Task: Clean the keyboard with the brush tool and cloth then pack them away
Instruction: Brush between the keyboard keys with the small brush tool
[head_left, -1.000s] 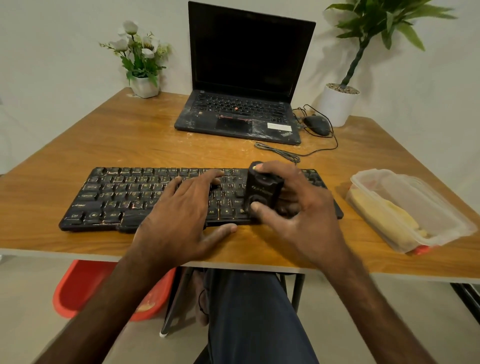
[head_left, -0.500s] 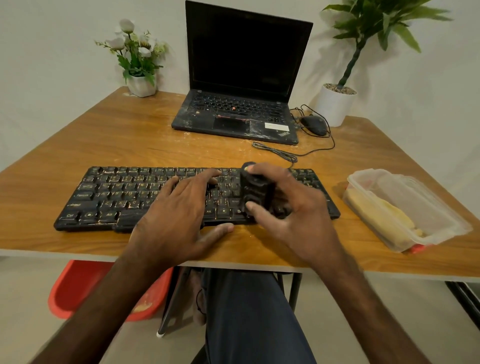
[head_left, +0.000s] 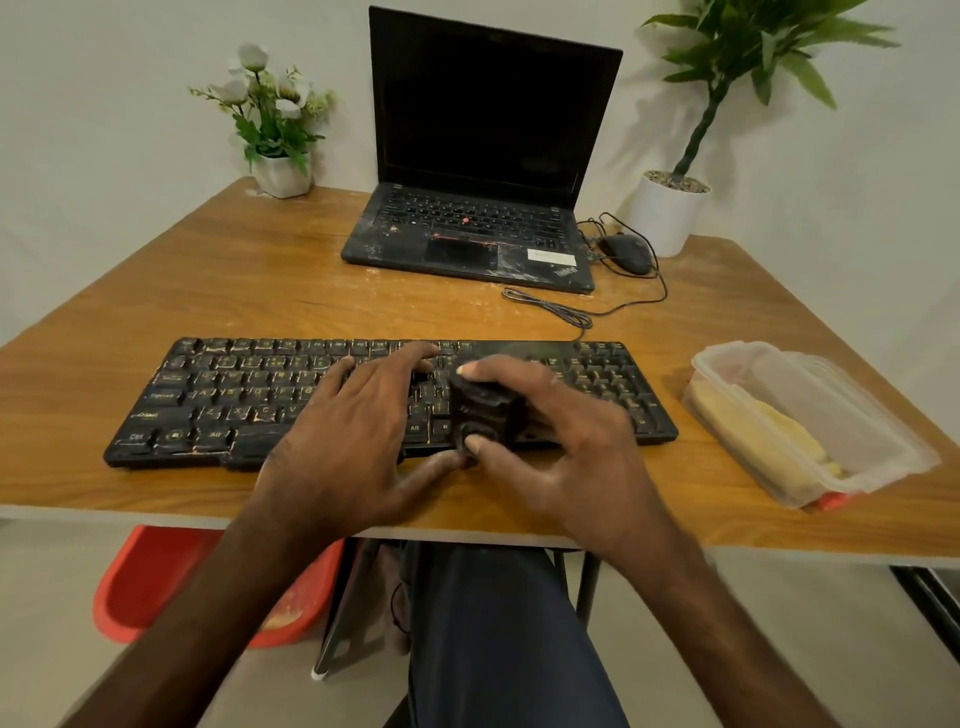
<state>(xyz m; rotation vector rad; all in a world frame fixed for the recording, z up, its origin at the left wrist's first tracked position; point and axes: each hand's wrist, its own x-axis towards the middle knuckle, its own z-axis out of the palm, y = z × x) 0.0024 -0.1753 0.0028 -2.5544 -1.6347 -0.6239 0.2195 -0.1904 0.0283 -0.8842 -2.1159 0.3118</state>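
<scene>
A black keyboard (head_left: 218, 400) with worn, dusty keys lies across the near part of the wooden table (head_left: 249, 291). My left hand (head_left: 358, 431) rests flat on its middle keys, fingers spread. My right hand (head_left: 561, 436) grips a small black brush tool (head_left: 483, 410) between thumb and fingers, low over the keys right of centre. The tool's underside and bristles are hidden, and the hand is blurred. A yellow cloth (head_left: 769, 436) lies inside a clear plastic container (head_left: 883, 447) at the right.
An open black laptop (head_left: 478, 228) stands at the back, with a mouse (head_left: 626, 252) and its cable beside it. A flower pot (head_left: 280, 171) sits back left, a potted plant (head_left: 670, 208) back right. A red bin (head_left: 156, 577) is under the table.
My right hand has carried the brush tool down and slightly left over the keys, closer to the keyboard's front edge. The left hand has stayed on the keys.
</scene>
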